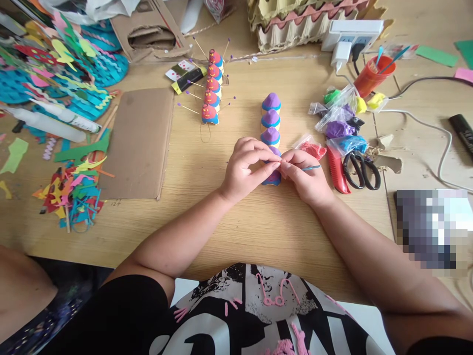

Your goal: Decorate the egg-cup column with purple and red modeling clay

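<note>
My left hand (251, 165) is closed in a pinch, thumb and forefinger meeting my right fingertips. Whatever lies between them is too small to make out. My right hand (308, 175) is closed too, and a thin blue modelling tool (311, 167) sticks out of it to the right. Under and behind both hands stands an egg-carton caterpillar (271, 118), its bumps covered in purple and blue clay; my fingers hide part of its near end. Farther left stands a red and blue caterpillar (212, 86) with purple-tipped sticks.
On the right lie bags of coloured clay (340, 129), black-handled scissors (362, 170), a red cutter (337, 170) and a red cup (373, 76) with blue tools. Cardboard (136, 143) and paper scraps (74, 192) lie left. Egg cartons (295, 29) and a power strip (353, 34) stand behind.
</note>
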Motion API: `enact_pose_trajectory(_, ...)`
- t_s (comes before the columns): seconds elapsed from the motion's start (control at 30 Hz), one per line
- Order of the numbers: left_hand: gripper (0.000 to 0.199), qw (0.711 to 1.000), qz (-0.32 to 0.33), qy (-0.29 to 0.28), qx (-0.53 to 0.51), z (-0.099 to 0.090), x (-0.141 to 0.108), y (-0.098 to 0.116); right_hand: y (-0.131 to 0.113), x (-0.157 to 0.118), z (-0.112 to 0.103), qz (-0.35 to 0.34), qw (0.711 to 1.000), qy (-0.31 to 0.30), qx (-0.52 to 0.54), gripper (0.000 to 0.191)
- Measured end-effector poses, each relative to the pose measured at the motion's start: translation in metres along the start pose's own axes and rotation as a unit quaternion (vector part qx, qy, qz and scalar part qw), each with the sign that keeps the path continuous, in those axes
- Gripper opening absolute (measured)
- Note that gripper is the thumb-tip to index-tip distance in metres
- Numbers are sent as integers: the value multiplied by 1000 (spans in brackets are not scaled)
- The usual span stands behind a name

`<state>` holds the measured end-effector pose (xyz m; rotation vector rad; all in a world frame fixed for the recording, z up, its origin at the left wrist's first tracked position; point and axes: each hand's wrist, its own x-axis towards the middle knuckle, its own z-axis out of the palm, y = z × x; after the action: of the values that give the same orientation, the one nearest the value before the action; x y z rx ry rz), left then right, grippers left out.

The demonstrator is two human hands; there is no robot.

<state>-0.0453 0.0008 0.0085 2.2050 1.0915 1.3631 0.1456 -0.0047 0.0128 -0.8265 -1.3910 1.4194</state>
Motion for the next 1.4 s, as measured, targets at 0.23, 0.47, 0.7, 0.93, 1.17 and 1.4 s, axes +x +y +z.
enact_pose_trajectory(0.23,19,1000,4,-3,-22,0,0,2,5,-1,-2,1,1000,9,11,37)
enact_pose_trajectory(0.47,17,1000,22,6,-2,0,-1,3,11,0,-4,10,999,25,28,36)
enact_pose_trajectory(0.7,17,998,56,7,1,-1,-2,1,11,1,-4,-2,998,25,53,31)
enact_pose_trajectory(0.93,17,998,60,3,-3,-1,-1,1,11,2,-4,-5,998,27,59,29)
enact_pose_trajectory(1.17,19,998,59,-4,4,0,-2,0,11,2,-4,-8,998,29,54,32)
enact_pose_trajectory(1.4,18,997,72,15,-17,2,-2,-1,12,4,-4,0,997,55,48,32)
